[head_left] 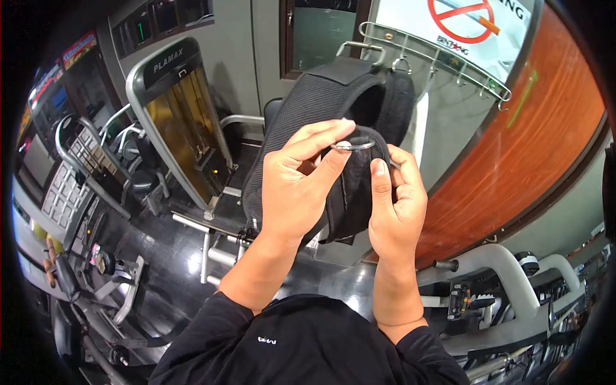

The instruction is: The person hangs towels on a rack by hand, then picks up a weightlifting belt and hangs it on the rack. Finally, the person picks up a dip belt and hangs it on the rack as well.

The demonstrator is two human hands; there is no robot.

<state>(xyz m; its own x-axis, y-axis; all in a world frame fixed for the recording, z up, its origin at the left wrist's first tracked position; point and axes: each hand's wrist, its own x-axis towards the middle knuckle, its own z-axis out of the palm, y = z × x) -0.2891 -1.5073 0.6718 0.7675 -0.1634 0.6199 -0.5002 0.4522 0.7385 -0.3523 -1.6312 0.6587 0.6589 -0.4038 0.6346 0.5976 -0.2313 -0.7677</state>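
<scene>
A black backpack [292, 122] with mesh padding hangs in front of me by a wall hook rack. My left hand [294, 183] is closed, its thumb and forefinger pinching a small silver metal clip [359, 146] at the bag's edge. To the right, my right hand [399, 202] is closed around the black fabric edge [380, 142] of the bag, thumb on the near side and fingers curled behind. The clip lies over the dark fabric between both hands. Its exact kind and how it is attached are hard to make out.
A wire hook rack [433, 59] is fixed on the wall under a no-smoking sign [463, 22]. A PLAMAX weight machine [173, 115] stands left, with more gym equipment [96, 167] beyond. An orange wooden panel [513, 141] and a grey machine frame [507, 276] are at right.
</scene>
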